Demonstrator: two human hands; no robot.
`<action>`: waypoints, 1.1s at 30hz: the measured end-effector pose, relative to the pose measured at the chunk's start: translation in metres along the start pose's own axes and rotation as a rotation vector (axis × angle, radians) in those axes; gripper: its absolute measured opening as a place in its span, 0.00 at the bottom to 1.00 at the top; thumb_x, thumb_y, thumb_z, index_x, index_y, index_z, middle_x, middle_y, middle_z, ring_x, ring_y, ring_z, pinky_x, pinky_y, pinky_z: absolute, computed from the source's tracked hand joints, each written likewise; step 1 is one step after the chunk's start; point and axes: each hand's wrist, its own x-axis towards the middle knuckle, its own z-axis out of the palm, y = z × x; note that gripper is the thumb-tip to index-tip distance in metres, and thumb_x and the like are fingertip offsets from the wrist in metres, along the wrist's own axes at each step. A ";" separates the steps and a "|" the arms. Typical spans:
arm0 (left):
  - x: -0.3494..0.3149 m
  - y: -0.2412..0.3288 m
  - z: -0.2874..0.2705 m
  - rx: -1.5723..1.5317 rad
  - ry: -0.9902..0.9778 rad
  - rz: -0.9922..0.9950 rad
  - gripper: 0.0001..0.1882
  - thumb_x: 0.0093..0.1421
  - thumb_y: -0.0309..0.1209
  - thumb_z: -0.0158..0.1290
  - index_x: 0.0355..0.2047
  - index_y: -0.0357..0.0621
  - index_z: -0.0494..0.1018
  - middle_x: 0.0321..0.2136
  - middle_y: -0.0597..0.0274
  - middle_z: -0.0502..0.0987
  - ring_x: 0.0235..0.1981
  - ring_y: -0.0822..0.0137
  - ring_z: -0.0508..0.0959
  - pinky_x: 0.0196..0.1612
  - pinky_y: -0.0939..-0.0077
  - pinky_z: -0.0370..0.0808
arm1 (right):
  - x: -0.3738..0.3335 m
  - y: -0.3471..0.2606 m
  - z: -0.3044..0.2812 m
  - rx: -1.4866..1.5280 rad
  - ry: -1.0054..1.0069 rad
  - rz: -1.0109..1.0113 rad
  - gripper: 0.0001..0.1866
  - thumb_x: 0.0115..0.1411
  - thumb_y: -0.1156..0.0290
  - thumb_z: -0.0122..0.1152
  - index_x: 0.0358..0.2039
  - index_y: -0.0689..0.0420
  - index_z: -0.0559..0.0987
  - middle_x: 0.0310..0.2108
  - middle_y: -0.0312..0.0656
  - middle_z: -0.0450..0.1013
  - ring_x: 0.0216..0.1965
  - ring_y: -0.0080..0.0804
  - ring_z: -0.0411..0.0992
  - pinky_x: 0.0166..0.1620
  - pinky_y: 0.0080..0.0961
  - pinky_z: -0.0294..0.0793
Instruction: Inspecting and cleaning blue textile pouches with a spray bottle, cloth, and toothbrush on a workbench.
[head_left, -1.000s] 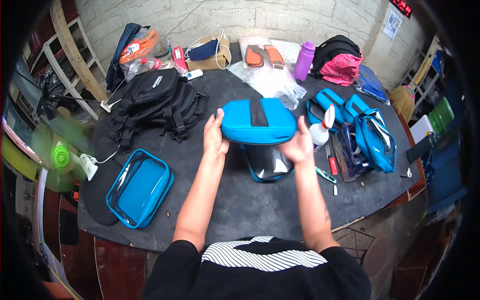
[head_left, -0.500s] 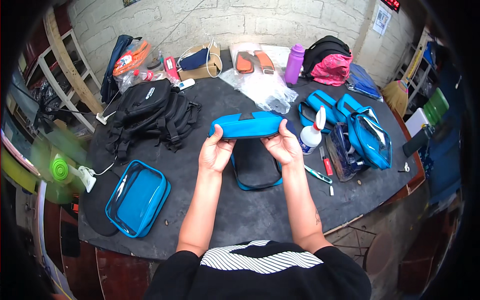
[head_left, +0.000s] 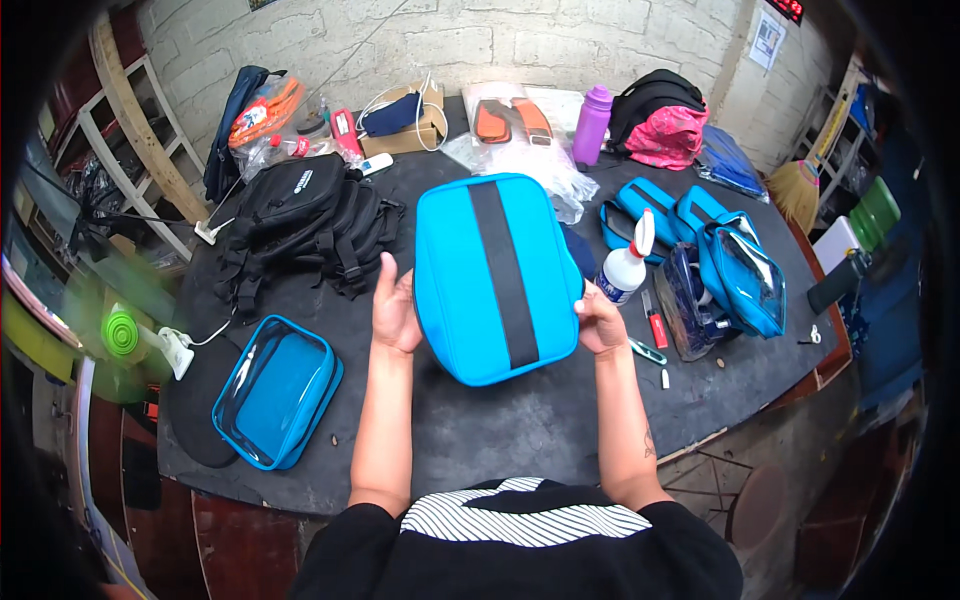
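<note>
A bright blue pouch (head_left: 455, 285) with a broad black stripe down its face is held up over the middle of the table, its flat side turned toward me. At its left edge, my left hand (head_left: 397, 312) supports it with the fingers partly hidden behind and the thumb pointing up. My right hand (head_left: 602, 322) grips the lower right edge, thumb in front. A similar blue pouch with a clear window (head_left: 275, 395) lies on the table to the left of my left forearm. Right of my right hand stands a white spray bottle (head_left: 622, 270).
On the dark table (head_left: 480, 440) are a black backpack (head_left: 300, 225) at left, more blue pouches (head_left: 740, 275) at right, a red-labelled cutter-like item (head_left: 655, 325) and a purple bottle (head_left: 592, 125). Plastic-wrapped orange pieces (head_left: 510, 125) lie at the back. A green fan (head_left: 120, 336) stands left.
The pouch has been tilted from showing its narrow side to showing its broad striped face. My hands have moved apart, the left one shifting left and the right one right and lower.
</note>
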 end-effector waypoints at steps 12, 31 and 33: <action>-0.001 -0.034 0.030 0.384 0.117 0.059 0.40 0.53 0.47 0.60 0.58 0.34 0.61 0.55 0.51 0.68 0.55 0.55 0.69 0.59 0.61 0.64 | 0.020 -0.036 0.054 -0.686 -0.038 -0.177 0.25 0.63 0.52 0.51 0.50 0.60 0.72 0.46 0.40 0.70 0.51 0.28 0.65 0.57 0.26 0.58; -0.031 -0.041 0.078 0.796 -0.015 -0.121 0.52 0.43 0.34 0.68 0.64 0.38 0.51 0.63 0.54 0.56 0.65 0.56 0.55 0.66 0.61 0.51 | 0.050 -0.075 0.058 -0.604 0.316 -0.422 0.02 0.59 0.75 0.54 0.30 0.57 0.73 0.32 0.36 0.73 0.34 0.18 0.69 0.42 0.18 0.67; -0.043 -0.030 0.053 1.081 -0.026 -0.226 0.49 0.45 0.36 0.66 0.64 0.38 0.53 0.63 0.52 0.57 0.65 0.55 0.55 0.66 0.61 0.50 | 0.046 -0.078 0.056 -0.608 0.282 -0.479 0.01 0.59 0.75 0.54 0.30 0.57 0.73 0.32 0.37 0.73 0.35 0.19 0.69 0.42 0.18 0.67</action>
